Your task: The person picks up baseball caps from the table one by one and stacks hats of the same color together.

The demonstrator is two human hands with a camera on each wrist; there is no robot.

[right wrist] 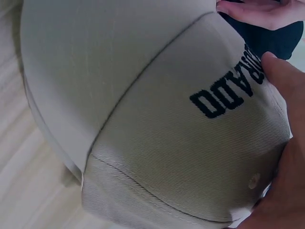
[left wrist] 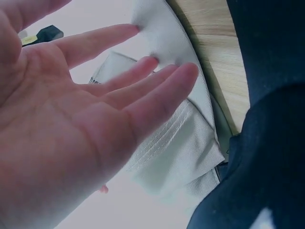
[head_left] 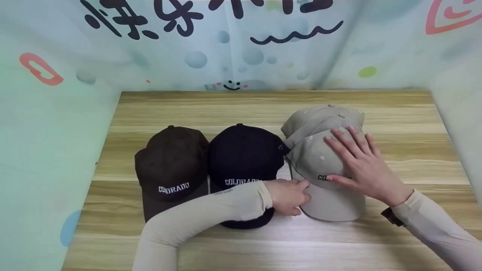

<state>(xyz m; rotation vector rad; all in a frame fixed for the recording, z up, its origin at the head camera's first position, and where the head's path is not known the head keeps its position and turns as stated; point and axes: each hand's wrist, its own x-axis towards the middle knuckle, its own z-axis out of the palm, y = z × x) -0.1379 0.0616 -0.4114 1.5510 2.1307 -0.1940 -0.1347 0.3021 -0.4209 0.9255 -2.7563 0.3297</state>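
Observation:
A light grey baseball cap (head_left: 333,203) with dark lettering faces front at the right of the table, overlapping more grey caps (head_left: 307,116) behind it. My right hand (head_left: 361,165) rests on its crown with fingers spread over the top and the thumb by the lettering. In the right wrist view, the cap's crown (right wrist: 181,133) and brim fill most of the picture. My left hand (head_left: 290,196) touches the left side of the brim. Seen in the left wrist view, its fingers (left wrist: 157,102) are extended, their tips at the brim (left wrist: 176,43).
A black cap (head_left: 243,154) with white "COLORADO" lettering sits left of the grey ones, partly under my left forearm. Beside it stands a dark brown cap (head_left: 173,158). The wooden table (head_left: 414,124) ends at a printed cloth backdrop (head_left: 165,67).

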